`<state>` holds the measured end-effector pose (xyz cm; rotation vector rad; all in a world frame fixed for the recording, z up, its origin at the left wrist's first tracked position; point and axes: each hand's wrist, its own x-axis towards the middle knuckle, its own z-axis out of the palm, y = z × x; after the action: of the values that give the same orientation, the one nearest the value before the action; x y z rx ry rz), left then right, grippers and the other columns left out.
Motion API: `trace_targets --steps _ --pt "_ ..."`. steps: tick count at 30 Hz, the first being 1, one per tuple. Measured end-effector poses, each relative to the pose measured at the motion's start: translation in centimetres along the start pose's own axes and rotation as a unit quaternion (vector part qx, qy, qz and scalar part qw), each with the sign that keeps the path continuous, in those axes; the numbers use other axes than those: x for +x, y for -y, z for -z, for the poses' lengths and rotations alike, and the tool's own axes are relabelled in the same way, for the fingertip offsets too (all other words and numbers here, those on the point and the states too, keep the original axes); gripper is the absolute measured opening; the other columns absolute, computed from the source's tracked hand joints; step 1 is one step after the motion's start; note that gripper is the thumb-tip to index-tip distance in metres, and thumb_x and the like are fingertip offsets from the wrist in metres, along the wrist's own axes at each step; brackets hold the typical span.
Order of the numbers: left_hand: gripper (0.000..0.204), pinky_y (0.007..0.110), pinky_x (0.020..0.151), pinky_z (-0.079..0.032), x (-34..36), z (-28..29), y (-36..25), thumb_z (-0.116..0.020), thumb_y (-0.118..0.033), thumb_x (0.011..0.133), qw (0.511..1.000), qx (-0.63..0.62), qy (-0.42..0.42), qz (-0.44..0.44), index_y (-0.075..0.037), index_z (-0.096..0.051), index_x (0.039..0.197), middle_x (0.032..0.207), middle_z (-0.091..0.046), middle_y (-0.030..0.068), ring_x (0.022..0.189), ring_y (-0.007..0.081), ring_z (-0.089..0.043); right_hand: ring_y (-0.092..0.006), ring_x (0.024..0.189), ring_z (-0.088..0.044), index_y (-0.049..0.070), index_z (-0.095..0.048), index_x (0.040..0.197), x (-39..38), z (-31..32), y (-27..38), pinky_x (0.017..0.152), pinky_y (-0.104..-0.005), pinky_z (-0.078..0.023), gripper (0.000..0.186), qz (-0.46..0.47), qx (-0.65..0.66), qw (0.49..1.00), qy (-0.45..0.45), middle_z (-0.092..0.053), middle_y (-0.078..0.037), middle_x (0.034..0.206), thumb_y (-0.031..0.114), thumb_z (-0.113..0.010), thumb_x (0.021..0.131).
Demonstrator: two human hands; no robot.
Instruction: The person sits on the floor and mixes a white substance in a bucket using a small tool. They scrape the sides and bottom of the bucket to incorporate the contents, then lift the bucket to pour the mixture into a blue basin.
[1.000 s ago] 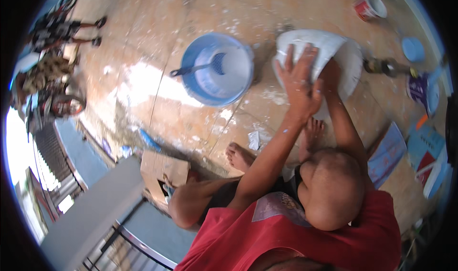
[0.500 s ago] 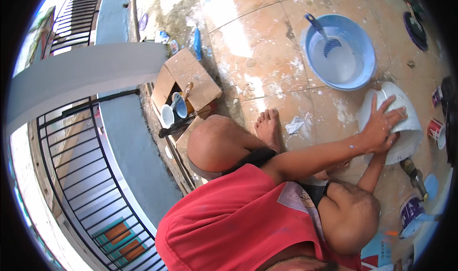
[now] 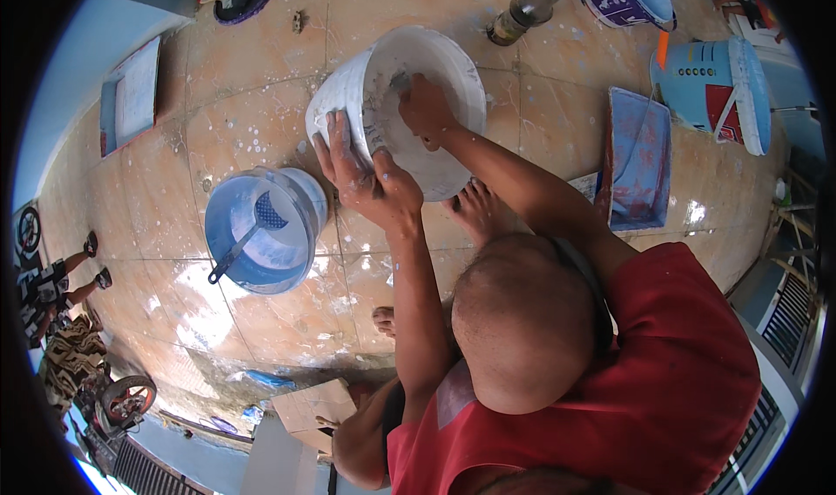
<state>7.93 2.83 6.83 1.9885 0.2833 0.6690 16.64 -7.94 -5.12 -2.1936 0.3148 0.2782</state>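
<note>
Currently, white bucket [image 3: 341, 93] tipped at both hands.
Left hand [image 3: 369, 181] grasps its near-left wall by the rim; right hand [image 3: 428, 114] sits inside the mouth, curled beside small grey piece [image 3: 400, 81], can't tell if gripped.

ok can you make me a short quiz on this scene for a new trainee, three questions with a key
1. Fill in: the right hand is ___ the white bucket.
2. True or false: the handle of the scoop crosses the rim of the blue bucket.
3. Choose: the left hand touches a) the blue bucket, b) the outer wall of the white bucket, c) the scoop.

Key: 1. inside; 2. true; 3. b
</note>
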Motion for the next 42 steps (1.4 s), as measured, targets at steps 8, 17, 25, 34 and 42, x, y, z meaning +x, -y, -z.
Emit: trace_targets --steps 8,17,25,34,42 --pt "0.056 0.058 0.126 -0.03 0.1 -0.6 -1.3 -0.051 -0.028 0.094 0.999 0.007 0.004 -0.031 0.002 -0.065 0.14 0.143 -0.066 0.0222 0.145 0.0489 -0.048 -0.044 0.069 -0.074 -0.009 -0.051 0.112 -2.0 0.8 0.3 0.063 -0.0537 -0.06 0.025 0.053 -0.054 0.997 -0.016 -0.071 -0.031 0.08 0.012 -0.057 0.099" --pt "0.057 0.058 0.126 -0.03 -0.7 -0.8 -1.4 -0.051 -0.035 0.1 0.998 0.046 0.021 -0.037 0.002 -0.064 0.141 0.144 -0.066 0.0222 0.145 0.0486 -0.048 -0.0428 0.068 -0.074 -0.01 -0.051 0.109 -0.4 1.6 1.8 0.064 -0.0541 -0.061 0.024 -0.011 -0.038 0.999 0.034 -0.071 -0.03 0.079 0.01 -0.058 0.098" --pt "0.062 0.047 0.114 -0.046 -0.5 0.5 -0.2 -0.051 -0.011 0.085 1.0 -0.012 -0.011 0.015 0.005 -0.059 0.144 0.144 -0.062 0.0241 0.137 0.0357 -0.056 -0.044 0.066 -0.073 -0.008 -0.052 0.11 -2.4 3.1 4.3 0.063 -0.0547 -0.06 0.025 -0.024 0.036 0.987 0.152 -0.069 -0.031 0.075 0.015 -0.057 0.1" --pt "0.063 0.049 0.117 -0.043 -0.7 0.2 -0.6 -0.053 -0.01 0.082 0.997 0.061 0.028 -0.033 0.002 -0.062 0.143 0.147 -0.061 0.0236 0.14 0.0375 -0.055 -0.0513 0.071 -0.072 -0.009 -0.05 0.113 0.9 -0.5 0.1 0.066 -0.0578 -0.059 0.028 0.064 -0.084 0.994 -0.025 -0.068 -0.034 0.078 0.011 -0.058 0.096" --pt "0.061 0.05 0.115 -0.044 -0.1 0.7 0.4 -0.053 -0.017 0.088 1.0 0.004 -0.01 0.011 0.002 -0.061 0.145 0.145 -0.064 0.0221 0.136 0.0395 -0.057 -0.0491 0.074 -0.072 -0.008 -0.053 0.111 -3.6 0.0 3.0 0.07 -0.0572 -0.058 0.027 0.123 -0.08 0.987 0.065 -0.07 -0.029 0.077 0.014 -0.059 0.097"
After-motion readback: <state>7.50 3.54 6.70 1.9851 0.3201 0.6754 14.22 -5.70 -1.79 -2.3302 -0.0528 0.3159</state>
